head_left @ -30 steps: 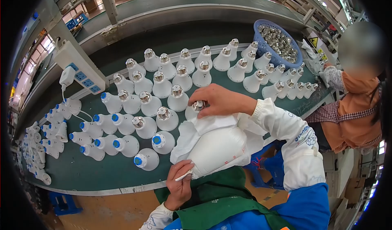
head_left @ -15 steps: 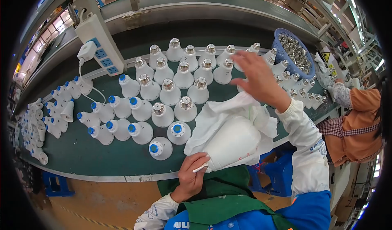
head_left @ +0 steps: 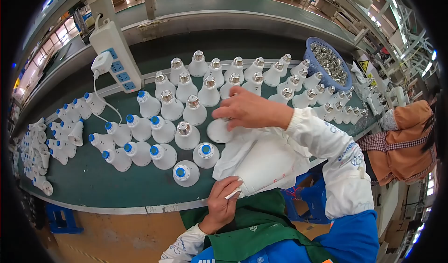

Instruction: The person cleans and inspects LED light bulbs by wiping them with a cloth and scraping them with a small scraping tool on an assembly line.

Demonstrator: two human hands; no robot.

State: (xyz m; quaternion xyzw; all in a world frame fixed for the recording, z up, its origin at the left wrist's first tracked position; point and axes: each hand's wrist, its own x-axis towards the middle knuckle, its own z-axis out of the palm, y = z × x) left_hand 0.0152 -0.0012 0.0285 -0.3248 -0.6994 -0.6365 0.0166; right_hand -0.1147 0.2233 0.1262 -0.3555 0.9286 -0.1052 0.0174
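Note:
My left hand, at the front edge of the green bench, is closed on the gathered corner of a white bag, which looks filled. Over the bulbs just behind the bag, my right hand has its fingers spread and curved above a white bulb; that bulb's cap is hidden under the fingers. Bulbs with silver caps stand upright in rows behind and beside it. To the left are bulbs with blue tops, two of them close to the bag.
A blue basket of small metal caps sits at the back right. A white power strip with a plugged-in cable stands at the back left. More white bulbs crowd the far left. A co-worker is at the right.
My right hand has moved left and toward me, from above the back rows to a silver-capped bulb beside the bag. My left hand still holds the bag's corner.

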